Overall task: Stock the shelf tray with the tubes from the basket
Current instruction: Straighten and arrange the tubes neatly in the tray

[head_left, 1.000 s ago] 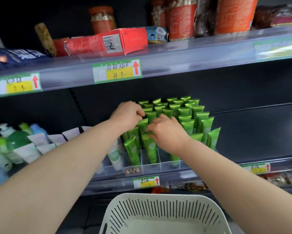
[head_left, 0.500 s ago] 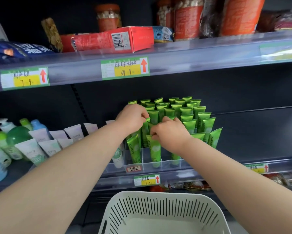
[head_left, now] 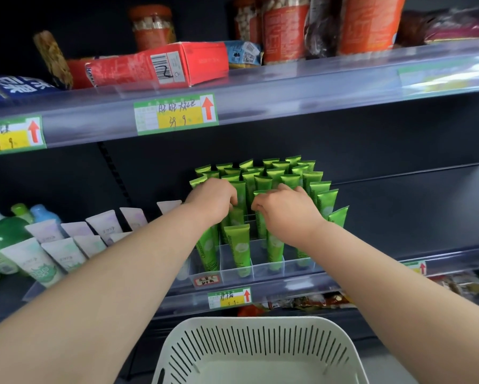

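Note:
Several green tubes (head_left: 285, 173) stand upright in rows in a clear divided shelf tray (head_left: 285, 266) on the middle shelf. My left hand (head_left: 212, 200) reaches into the left part of the rows, its fingers curled over the top of a green tube (head_left: 237, 214). Beside it, my right hand (head_left: 285, 206) pinches the top of another green tube (head_left: 260, 223) in the middle rows. A white slotted basket (head_left: 256, 353) sits below the shelf edge; the part of its floor in view shows no tubes.
White tubes (head_left: 66, 245) and green and blue bottles (head_left: 8, 234) fill the shelf to the left. The shelf right of the tray (head_left: 415, 214) is bare. The upper shelf holds a red box (head_left: 161, 65) and jars. Price labels (head_left: 176, 113) line the shelf fronts.
Both hands have moved a little further back into the rows of green tubes. The view has shifted slightly closer to the shelf.

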`<state>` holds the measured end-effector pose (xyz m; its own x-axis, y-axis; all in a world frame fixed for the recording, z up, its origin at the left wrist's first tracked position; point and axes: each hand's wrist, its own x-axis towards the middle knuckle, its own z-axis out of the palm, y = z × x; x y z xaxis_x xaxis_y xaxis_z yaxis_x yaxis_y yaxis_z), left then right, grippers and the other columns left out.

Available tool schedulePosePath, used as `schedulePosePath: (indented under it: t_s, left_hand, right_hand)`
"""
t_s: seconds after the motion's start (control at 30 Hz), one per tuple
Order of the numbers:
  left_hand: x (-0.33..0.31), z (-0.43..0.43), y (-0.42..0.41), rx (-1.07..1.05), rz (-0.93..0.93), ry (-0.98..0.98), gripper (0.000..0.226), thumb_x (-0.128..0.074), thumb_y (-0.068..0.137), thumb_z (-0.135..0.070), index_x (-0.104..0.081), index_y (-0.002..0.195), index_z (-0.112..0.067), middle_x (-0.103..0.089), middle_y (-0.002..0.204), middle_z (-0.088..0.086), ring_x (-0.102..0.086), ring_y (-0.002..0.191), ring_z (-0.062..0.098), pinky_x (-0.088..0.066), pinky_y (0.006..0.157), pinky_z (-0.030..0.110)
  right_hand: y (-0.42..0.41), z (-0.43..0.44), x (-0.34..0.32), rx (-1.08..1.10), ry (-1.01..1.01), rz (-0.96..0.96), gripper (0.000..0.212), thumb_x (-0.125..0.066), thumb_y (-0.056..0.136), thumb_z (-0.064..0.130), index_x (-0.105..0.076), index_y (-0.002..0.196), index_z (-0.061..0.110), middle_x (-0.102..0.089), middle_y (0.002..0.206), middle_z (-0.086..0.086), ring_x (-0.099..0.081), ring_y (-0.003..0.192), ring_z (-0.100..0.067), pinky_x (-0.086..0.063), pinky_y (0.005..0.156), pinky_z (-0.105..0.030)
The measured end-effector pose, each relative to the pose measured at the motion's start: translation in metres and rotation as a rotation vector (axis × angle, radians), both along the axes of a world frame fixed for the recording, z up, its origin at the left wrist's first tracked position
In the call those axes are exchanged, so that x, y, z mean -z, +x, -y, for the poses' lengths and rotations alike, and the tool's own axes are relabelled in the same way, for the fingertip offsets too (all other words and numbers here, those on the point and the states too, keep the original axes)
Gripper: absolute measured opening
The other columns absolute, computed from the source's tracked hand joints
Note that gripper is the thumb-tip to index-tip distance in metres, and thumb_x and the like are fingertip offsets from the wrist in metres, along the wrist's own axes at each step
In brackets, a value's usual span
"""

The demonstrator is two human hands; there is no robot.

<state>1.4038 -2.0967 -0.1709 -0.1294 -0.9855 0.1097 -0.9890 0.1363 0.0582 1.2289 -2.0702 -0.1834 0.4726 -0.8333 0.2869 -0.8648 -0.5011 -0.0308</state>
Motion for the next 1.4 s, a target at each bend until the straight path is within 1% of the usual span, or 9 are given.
schedulePosePath:
  t_s: [0.2,0.3,0.4,0.5,0.6,0.73,0.83,1.27,1.4]
  left_hand:
    - [-0.001,-0.001,-0.003,-0.005,-0.055,0.008,0.013,-0.064,0.092,-0.021,-0.073,0.1,-0.022,-0.067,0.105,-0.003,-0.06,0.097,0.019,-0.043,0.072,0.028]
    - [-0.005,-0.001,0.0,-0.022,-0.099,0.048,0.011,-0.068,0.088,-0.027,-0.076,0.09,-0.02,-0.069,0.096,-0.006,-0.062,0.094,0.018,-0.051,0.077,0.031]
    - [-0.01,-0.001,0.003,-0.034,-0.249,0.017,0.016,-0.07,0.086,-0.033,-0.076,0.085,-0.019,-0.068,0.088,-0.011,-0.063,0.087,0.013,-0.053,0.08,0.033]
    - [-0.014,0.002,0.007,-0.089,-0.24,-0.095,0.015,-0.067,0.09,-0.027,-0.074,0.101,-0.02,-0.069,0.106,-0.004,-0.062,0.096,0.017,-0.05,0.082,0.031]
    - [-0.015,0.006,0.009,-0.136,-0.116,-0.062,0.025,-0.067,0.09,-0.02,-0.069,0.115,-0.018,-0.068,0.113,0.003,-0.063,0.101,0.023,-0.053,0.086,0.036]
    - [-0.009,0.014,0.005,-0.145,-0.047,-0.02,0.018,-0.065,0.089,-0.011,-0.073,0.103,-0.02,-0.067,0.111,0.003,-0.063,0.098,0.024,-0.053,0.081,0.034]
    - [-0.006,0.019,-0.001,-0.108,-0.06,-0.057,0.015,-0.065,0.089,-0.012,-0.074,0.097,-0.021,-0.068,0.109,0.002,-0.063,0.099,0.023,-0.052,0.083,0.034]
    - [-0.01,0.02,-0.006,-0.087,-0.191,-0.06,0.013,-0.067,0.089,-0.011,-0.075,0.095,-0.019,-0.068,0.108,0.0,-0.063,0.098,0.02,-0.053,0.085,0.035]
    - [-0.018,0.013,0.006,-0.08,-0.244,-0.097,0.015,-0.065,0.089,-0.011,-0.075,0.096,-0.02,-0.069,0.107,-0.002,-0.063,0.097,0.018,-0.05,0.08,0.028]
  right_hand:
    - [-0.001,0.0,0.001,0.001,0.018,0.005,0.041,-0.046,0.087,0.006,-0.057,0.12,0.028,-0.063,0.113,0.002,-0.045,0.113,-0.024,-0.031,0.081,-0.037]
    - [0.001,0.0,0.003,0.005,0.015,0.014,0.039,-0.046,0.089,0.007,-0.057,0.12,0.027,-0.063,0.112,0.001,-0.046,0.112,-0.024,-0.029,0.079,-0.036]
    - [0.001,0.0,0.005,0.001,-0.02,0.024,0.029,-0.048,0.092,0.013,-0.059,0.115,0.026,-0.064,0.109,0.002,-0.048,0.109,-0.023,-0.028,0.075,-0.035]
    - [-0.002,0.0,0.007,-0.002,-0.058,0.022,0.022,-0.048,0.093,0.018,-0.059,0.111,0.026,-0.064,0.107,0.005,-0.049,0.107,-0.022,-0.029,0.073,-0.034]
    - [-0.008,0.0,0.008,-0.007,-0.064,0.036,0.023,-0.045,0.097,0.025,-0.06,0.114,0.025,-0.064,0.111,0.004,-0.049,0.108,-0.022,-0.035,0.078,-0.035]
    - [-0.014,0.001,0.011,-0.014,-0.063,0.075,0.027,-0.041,0.099,0.034,-0.06,0.117,0.027,-0.063,0.111,0.004,-0.05,0.107,-0.022,-0.037,0.08,-0.036]
    - [-0.016,0.001,0.012,-0.006,-0.063,0.092,0.029,-0.039,0.1,0.037,-0.061,0.116,0.027,-0.064,0.109,0.005,-0.051,0.107,-0.021,-0.037,0.081,-0.036]
    - [-0.016,-0.001,0.009,-0.019,-0.028,0.064,0.03,-0.037,0.101,0.035,-0.064,0.108,0.025,-0.064,0.105,0.004,-0.051,0.102,-0.023,-0.036,0.078,-0.035]
    - [-0.005,-0.004,0.003,-0.036,-0.072,0.075,0.026,-0.039,0.1,0.031,-0.063,0.108,0.025,-0.064,0.105,0.005,-0.051,0.104,-0.022,-0.036,0.077,-0.035]
